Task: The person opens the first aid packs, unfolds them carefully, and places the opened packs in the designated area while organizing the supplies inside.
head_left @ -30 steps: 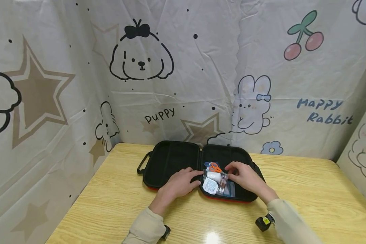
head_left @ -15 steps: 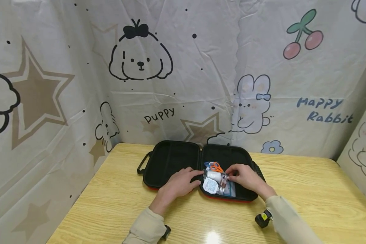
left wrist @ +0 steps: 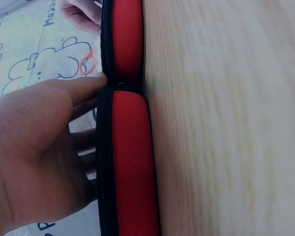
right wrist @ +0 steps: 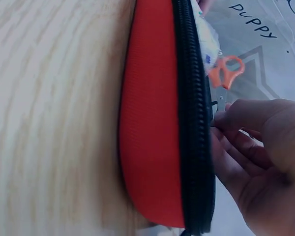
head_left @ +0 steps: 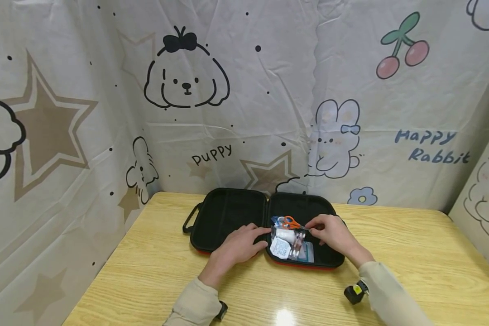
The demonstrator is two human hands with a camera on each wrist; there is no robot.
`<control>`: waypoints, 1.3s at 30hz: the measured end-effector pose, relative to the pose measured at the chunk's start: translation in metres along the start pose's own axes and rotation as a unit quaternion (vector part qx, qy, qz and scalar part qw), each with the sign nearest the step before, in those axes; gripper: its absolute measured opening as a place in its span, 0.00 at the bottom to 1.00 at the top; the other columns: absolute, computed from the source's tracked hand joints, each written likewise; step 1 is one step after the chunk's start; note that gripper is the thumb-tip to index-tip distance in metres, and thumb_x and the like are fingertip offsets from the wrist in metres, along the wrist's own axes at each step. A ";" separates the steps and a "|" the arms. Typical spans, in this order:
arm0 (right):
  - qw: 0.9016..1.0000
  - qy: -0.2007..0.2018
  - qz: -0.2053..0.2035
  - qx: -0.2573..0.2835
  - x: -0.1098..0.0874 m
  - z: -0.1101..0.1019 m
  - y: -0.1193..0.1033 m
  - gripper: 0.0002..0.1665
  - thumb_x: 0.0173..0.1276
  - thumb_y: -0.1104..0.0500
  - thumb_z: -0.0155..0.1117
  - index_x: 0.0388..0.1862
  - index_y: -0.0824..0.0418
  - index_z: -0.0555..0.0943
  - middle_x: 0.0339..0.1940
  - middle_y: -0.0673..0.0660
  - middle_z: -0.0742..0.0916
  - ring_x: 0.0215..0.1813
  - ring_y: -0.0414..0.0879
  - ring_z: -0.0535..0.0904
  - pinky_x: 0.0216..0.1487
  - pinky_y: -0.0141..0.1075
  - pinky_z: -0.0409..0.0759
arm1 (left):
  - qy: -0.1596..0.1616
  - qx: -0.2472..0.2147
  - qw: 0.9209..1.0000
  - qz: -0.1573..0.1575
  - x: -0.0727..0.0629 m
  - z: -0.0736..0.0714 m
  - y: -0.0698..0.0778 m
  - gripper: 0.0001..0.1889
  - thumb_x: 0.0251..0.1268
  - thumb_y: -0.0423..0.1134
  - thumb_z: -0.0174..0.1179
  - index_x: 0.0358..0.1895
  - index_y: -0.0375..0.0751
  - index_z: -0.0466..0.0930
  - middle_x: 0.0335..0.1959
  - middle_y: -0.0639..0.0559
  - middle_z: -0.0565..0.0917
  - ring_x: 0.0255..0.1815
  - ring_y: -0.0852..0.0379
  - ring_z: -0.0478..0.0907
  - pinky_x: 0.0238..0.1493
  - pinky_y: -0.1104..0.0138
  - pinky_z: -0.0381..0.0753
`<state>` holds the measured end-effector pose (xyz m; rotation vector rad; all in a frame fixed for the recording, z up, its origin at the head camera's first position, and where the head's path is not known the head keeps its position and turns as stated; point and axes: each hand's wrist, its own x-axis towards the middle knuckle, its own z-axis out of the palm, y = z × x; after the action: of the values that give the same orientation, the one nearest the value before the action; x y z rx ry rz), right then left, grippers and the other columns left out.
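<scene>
Right hand point(head_left: 330, 232) pinches the orange-handled scissors point(head_left: 294, 223) by the blade end, over the right half of the zippered case point(head_left: 299, 204). Long axis runs leftward, handles toward the left hand point(head_left: 241, 244), which lies, fingers extended, near the case's middle.

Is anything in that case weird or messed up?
I see nothing spilled or broken. One slightly odd thing: the right grip pinches the orange-handled scissors at the blade end, so the handles stick out away from it. Scissors are usually held by their handles.
</scene>
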<state>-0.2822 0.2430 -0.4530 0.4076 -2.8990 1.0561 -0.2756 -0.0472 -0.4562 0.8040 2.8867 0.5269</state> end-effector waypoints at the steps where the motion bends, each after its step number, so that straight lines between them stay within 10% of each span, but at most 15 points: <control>1: 1.000 0.002 0.004 0.005 0.000 -0.001 0.000 0.09 0.67 0.66 0.63 0.44 0.63 0.87 0.44 0.61 0.87 0.22 0.42 0.80 0.25 0.32 0.80 | 0.001 0.001 1.000 0.000 0.000 0.000 0.000 0.23 0.75 0.52 0.53 0.70 0.62 0.72 0.60 0.51 0.78 0.60 0.51 0.75 0.60 0.54 0.76; 25: 0.999 0.008 0.039 -0.013 -0.017 -0.039 0.017 0.10 0.74 0.66 0.56 0.48 0.69 0.81 0.27 0.58 0.81 0.25 0.46 0.77 0.23 0.33 0.79 | 0.002 0.002 1.000 0.004 0.001 0.002 -0.002 0.23 0.75 0.52 0.53 0.71 0.62 0.71 0.60 0.51 0.78 0.59 0.52 0.75 0.61 0.54 0.76; 39: 0.998 0.016 0.004 -0.068 -0.027 -0.049 0.030 0.09 0.72 0.67 0.57 0.43 0.67 0.84 0.33 0.58 0.86 0.24 0.41 0.73 0.24 0.33 0.73 | 0.003 -0.004 1.000 0.007 0.000 0.002 -0.002 0.23 0.75 0.52 0.53 0.70 0.61 0.72 0.60 0.51 0.78 0.59 0.51 0.75 0.60 0.53 0.76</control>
<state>-0.2669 0.3030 -0.4372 0.3699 -2.9230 0.8525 -0.2765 -0.0479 -0.4584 0.8221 2.8850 0.5427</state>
